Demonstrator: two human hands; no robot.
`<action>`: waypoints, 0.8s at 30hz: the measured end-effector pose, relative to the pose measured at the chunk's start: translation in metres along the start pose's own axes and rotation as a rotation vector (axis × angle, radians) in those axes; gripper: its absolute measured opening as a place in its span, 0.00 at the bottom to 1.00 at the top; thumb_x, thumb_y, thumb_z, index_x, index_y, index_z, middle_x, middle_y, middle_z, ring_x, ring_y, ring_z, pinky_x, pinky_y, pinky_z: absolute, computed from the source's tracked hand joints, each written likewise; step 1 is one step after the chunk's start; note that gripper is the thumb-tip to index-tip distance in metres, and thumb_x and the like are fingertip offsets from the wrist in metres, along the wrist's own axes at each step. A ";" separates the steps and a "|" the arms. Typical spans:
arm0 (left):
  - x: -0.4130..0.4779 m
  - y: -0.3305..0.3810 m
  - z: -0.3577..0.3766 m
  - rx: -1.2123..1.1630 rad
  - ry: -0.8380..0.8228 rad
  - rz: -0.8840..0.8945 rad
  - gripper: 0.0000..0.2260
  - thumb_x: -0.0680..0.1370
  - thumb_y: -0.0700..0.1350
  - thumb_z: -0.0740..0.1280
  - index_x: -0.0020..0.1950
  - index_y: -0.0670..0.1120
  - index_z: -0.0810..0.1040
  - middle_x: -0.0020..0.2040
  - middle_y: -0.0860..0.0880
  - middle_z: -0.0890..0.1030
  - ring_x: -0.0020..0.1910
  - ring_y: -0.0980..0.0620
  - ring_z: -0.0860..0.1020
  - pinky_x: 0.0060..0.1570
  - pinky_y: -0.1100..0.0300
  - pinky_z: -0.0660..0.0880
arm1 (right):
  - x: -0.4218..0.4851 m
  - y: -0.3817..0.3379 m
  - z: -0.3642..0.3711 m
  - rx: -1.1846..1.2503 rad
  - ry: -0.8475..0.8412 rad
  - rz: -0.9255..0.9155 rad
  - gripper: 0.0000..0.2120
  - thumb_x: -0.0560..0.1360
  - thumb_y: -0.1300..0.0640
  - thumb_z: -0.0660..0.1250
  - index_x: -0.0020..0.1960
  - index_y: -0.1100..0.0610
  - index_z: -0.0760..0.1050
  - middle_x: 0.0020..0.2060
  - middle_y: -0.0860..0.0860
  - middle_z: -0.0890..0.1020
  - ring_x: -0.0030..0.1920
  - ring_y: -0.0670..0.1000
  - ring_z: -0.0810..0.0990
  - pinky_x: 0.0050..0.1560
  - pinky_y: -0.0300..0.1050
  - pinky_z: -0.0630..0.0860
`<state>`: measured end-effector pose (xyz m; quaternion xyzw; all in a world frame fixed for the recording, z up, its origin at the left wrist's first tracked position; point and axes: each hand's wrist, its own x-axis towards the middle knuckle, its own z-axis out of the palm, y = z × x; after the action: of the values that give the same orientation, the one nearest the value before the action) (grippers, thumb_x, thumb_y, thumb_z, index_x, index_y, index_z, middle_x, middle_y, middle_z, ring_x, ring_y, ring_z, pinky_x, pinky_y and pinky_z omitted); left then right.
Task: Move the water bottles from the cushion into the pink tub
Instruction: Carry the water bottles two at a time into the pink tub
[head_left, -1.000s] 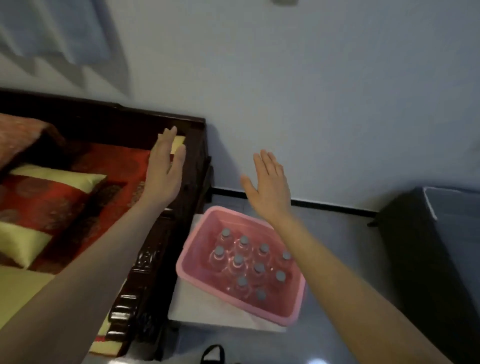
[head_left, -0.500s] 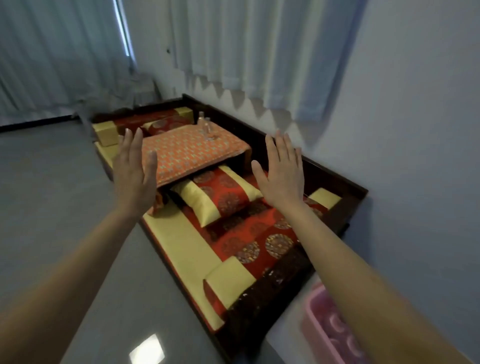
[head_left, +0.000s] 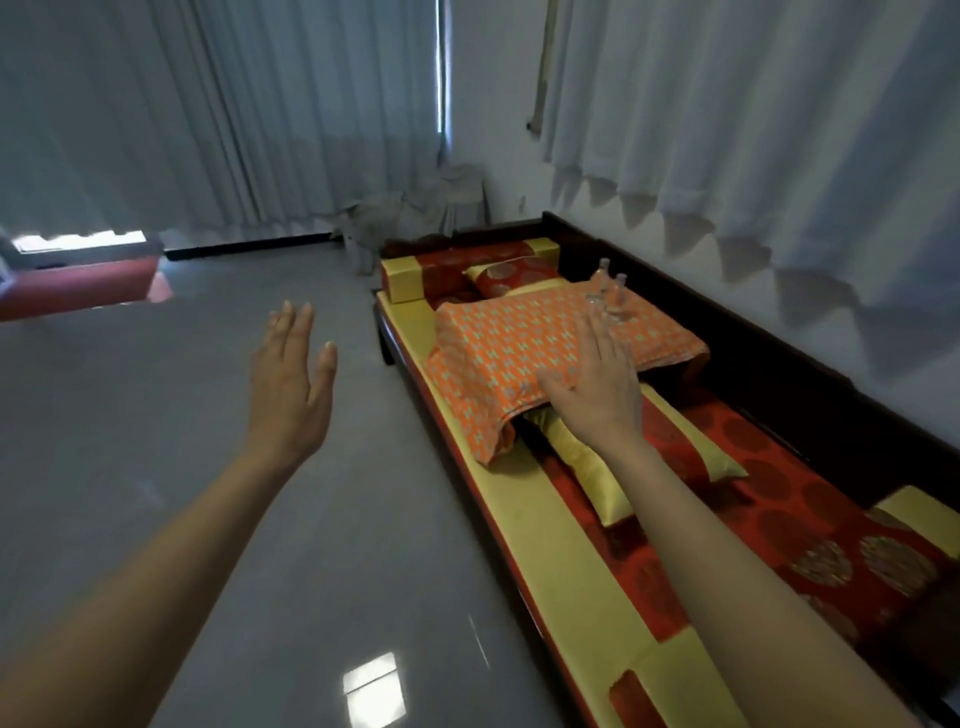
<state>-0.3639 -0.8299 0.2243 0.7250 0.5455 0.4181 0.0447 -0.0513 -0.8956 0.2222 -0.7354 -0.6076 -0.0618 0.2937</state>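
Water bottles (head_left: 605, 280) stand on the cushion (head_left: 509, 353) beyond the right hand (head_left: 597, 387).

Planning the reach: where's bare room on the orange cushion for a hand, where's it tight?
Bare: orange cushion top left of the water bottles; yellow strip along the bed front. Tight: far right corner, bottles clustered near the back rail.

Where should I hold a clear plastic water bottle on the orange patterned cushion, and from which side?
Probably around its narrow neck, the right hand coming from the near side: each clear plastic water bottle stands upright, cap up, and the orange patterned cushion is bare before it.
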 end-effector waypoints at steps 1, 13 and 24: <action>0.012 -0.016 0.001 0.003 -0.004 -0.009 0.23 0.83 0.48 0.55 0.76 0.42 0.59 0.78 0.42 0.57 0.77 0.45 0.54 0.74 0.50 0.51 | 0.011 -0.007 0.013 -0.005 -0.011 -0.005 0.38 0.76 0.40 0.61 0.78 0.55 0.49 0.79 0.52 0.52 0.78 0.51 0.49 0.77 0.52 0.46; 0.186 -0.130 0.081 -0.066 -0.066 -0.079 0.22 0.82 0.47 0.56 0.75 0.40 0.62 0.75 0.41 0.64 0.75 0.45 0.59 0.73 0.52 0.55 | 0.166 -0.004 0.142 -0.008 -0.040 0.076 0.37 0.76 0.43 0.63 0.78 0.54 0.52 0.78 0.52 0.56 0.77 0.53 0.53 0.76 0.55 0.53; 0.377 -0.216 0.204 -0.120 -0.256 -0.032 0.22 0.81 0.48 0.59 0.74 0.42 0.64 0.74 0.44 0.66 0.74 0.48 0.63 0.70 0.56 0.58 | 0.327 0.025 0.245 -0.030 -0.065 0.241 0.38 0.73 0.47 0.69 0.76 0.57 0.57 0.76 0.56 0.61 0.76 0.56 0.59 0.74 0.55 0.59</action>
<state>-0.3721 -0.3516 0.1903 0.7596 0.5209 0.3532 0.1642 -0.0102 -0.4934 0.1591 -0.8089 -0.5231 -0.0114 0.2681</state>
